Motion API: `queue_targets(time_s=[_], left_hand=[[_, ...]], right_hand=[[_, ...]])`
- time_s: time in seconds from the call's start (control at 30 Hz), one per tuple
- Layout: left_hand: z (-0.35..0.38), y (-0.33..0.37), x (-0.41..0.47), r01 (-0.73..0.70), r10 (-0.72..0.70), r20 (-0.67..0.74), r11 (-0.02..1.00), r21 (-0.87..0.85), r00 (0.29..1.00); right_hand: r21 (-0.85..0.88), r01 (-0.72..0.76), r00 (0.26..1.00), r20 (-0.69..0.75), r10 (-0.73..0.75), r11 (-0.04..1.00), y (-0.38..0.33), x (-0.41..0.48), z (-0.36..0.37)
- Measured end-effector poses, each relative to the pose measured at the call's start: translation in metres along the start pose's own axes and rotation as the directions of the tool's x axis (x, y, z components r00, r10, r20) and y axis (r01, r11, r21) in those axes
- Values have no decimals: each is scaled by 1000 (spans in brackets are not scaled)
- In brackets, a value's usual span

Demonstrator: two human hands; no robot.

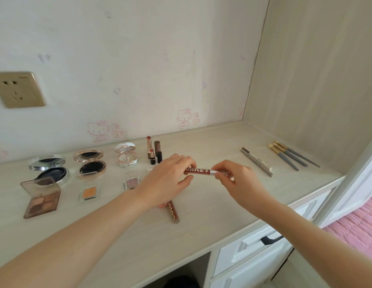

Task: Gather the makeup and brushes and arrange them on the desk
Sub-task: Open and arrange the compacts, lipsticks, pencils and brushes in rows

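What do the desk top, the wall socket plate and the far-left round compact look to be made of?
Desk top: pale wood-grain laminate or wood, matt, streaky grain. Socket plate: gold, brushed metal or metallic plastic; soft sheen. Compact: chrome-finish, probably plastic; mirror-like rim.

Open counter [212, 146] runs between the lipsticks [157, 146] and two pencils [256, 162]. Compacts [89, 165] and palettes [42, 201] crowd the left. Brushes [289, 155] lie near the side panel [316, 80], which closes the right. The left hand [168, 179] and right hand [239, 179], gripping a red tube [198, 171], occupy the middle. A gloss tube [173, 213] lies nearer the front.
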State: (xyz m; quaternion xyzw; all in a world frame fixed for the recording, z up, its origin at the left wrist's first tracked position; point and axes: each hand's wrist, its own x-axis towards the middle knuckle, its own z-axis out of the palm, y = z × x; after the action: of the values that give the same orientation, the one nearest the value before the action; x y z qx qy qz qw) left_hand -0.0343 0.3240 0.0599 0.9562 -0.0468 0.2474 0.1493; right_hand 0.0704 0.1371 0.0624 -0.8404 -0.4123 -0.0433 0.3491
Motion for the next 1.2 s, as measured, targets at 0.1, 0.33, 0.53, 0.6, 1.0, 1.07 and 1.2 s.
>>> queue_targets(time_s=[0.1, 0.33, 0.53, 0.6, 1.0, 1.07, 1.2], left_hand=[[-16, -2, -23, 25, -25, -35, 1000, -6, 999], [-44, -18, -76, 91, -90, -47, 996, 20, 995], [-60, -26, -118, 182, -181, -50, 983, 25, 982], [-63, -31, -131, 223, -221, -46, 974, 28, 974], [-71, -45, -181, 356, -366, -92, 928, -108, 926], [-72, -48, -186, 371, -385, -108, 920, -125, 917], [-76, -53, -189, 354, -370, -169, 928, -119, 913]], right_hand=[[4, 69, 997, 29, -69, 998, -20, -2, 11], [-21, 217, 970, 114, -213, 976, -60, -8, 38], [-5, 275, 944, 188, -269, 961, -90, -13, 63], [-1, 312, 929, 212, -305, 950, -98, -15, 70], [46, 451, 862, 238, -448, 891, -122, -17, 106], [53, 484, 851, 203, -484, 873, -123, -16, 110], [202, 276, 939, 149, -309, 940, -131, -15, 119]])
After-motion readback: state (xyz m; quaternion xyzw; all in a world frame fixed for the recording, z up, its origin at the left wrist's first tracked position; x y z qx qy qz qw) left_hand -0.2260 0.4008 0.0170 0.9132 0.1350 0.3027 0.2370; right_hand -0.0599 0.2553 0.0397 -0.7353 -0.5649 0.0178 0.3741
